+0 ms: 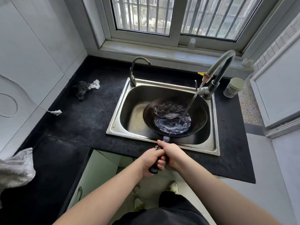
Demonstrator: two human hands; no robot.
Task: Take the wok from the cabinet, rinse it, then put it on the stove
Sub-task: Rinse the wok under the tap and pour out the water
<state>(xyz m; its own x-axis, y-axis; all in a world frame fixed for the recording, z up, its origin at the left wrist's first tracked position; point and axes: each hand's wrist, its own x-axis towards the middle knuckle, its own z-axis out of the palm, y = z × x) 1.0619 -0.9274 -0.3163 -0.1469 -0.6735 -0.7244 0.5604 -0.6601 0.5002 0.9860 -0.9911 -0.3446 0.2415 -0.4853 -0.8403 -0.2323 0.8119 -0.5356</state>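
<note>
A black wok [149,116] sits low inside the steel sink [121,101], with water swirling in its bowl. A stream of water falls into it from the tall grey tap [219,69] at the sink's right back corner. The wok's dark handle [154,168] sticks out over the sink's front rim toward me. My left hand [150,161] grips the handle's near end and my right hand [170,154] grips it just ahead, both closed around it. No stove is in view.
A second, smaller tap [138,69] stands at the sink's back left. A dark scourer with a white rag [85,88] lies on the black counter [81,120]. A pale cup [234,86] stands right of the tap. A grey cloth [15,168] lies at far left.
</note>
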